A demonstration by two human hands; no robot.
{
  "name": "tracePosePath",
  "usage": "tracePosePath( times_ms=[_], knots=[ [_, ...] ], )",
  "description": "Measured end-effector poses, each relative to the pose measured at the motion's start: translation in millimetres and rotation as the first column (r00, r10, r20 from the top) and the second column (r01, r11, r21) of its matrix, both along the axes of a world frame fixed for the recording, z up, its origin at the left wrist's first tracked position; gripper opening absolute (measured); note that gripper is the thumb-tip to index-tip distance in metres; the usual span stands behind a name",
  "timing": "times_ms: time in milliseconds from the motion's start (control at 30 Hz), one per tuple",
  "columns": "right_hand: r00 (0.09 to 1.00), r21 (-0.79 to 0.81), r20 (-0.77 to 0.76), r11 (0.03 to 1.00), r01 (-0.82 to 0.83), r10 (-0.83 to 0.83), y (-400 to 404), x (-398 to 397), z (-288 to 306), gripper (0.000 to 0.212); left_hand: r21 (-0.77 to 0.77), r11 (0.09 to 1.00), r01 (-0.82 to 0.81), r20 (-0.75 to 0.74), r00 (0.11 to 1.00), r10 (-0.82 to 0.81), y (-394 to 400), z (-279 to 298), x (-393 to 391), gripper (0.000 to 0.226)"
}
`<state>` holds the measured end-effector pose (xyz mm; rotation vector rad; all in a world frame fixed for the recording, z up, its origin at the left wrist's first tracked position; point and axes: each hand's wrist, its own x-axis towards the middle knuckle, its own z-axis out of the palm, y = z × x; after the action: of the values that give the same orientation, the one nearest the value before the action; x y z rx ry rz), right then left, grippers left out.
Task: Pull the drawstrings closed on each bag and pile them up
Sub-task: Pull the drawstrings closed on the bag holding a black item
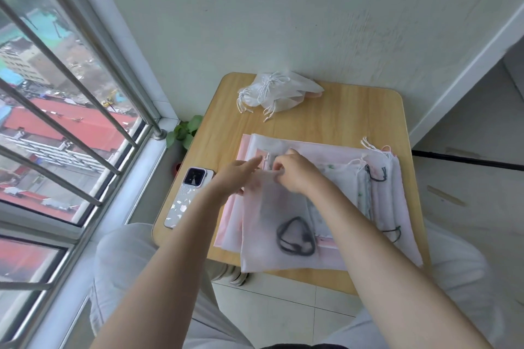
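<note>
— What lies nearest on the small wooden table [334, 110]?

— A translucent white bag [272, 224], flat on top of a spread of pale pink and white bags [397, 207], its near edge hanging just past the table's near edge. A coil of black cord [296, 236] shows through its fabric.

— And the hands?

— Both work at the far end of that bag. The right hand [295, 174] has its fingers curled, pinching the bag's top edge. The left hand [239, 176] rests beside it with fingers stretched out fairly straight, pressing on the fabric at the left of the opening. The two hands almost touch.

— What sits beside them?

— To the left, a phone [188, 197] lies face down on the table, near the edge, just beside the stack. To the right, several bags in the spread show white drawstrings [368, 146] and black cords [377, 174] at their far and right ends.

— Farther back?

— A heap of white bags [279, 92], cinched, with knotted white strings trailing toward the near side, sits at the far left corner of the table against the wall [255, 8]. It is well apart from the flat stack.

— And off the table?

— A green plant [184, 130] peeks up at the left between table and barred window [71, 93], where red rooftops show outside.
</note>
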<state>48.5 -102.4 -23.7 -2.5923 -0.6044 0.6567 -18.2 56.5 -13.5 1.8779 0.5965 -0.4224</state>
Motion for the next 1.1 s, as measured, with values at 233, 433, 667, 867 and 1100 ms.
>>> tracePosePath(
  times_ms=[233, 433, 667, 867, 1100],
  knots=[
    [0.995, -0.133, 0.097, 0.991, 0.017, -0.004, -6, -1, 1, 0.028, -0.732, 0.500, -0.464, -0.099, 0.798, 0.595, 5, -16, 2, 0.026],
    [0.975, 0.116, -0.144, 0.976, 0.185, -0.168, -36, 4, -11, 0.045, -0.835, 0.164, -0.525, -0.267, 0.648, 0.713, 10, -24, -5, 0.022],
    [0.872, 0.403, -0.423, 0.811, 0.425, -0.247, -47, -4, -16, 0.040, -0.788, 0.246, -0.564, -0.249, 0.657, 0.712, 8, -32, -8, 0.025],
    [0.450, 0.428, -0.859, 0.139, 0.893, -0.246, -51, -1, -11, 0.022, -0.791, 0.212, -0.574, -0.262, 0.631, 0.730, 10, -34, -12, 0.025],
    [0.249, 0.237, -0.968, -0.232, 0.943, 0.023, -53, 2, -9, 0.031, -0.791, 0.227, -0.568, -0.234, 0.625, 0.745, 9, -29, -9, 0.030]
  ],
)
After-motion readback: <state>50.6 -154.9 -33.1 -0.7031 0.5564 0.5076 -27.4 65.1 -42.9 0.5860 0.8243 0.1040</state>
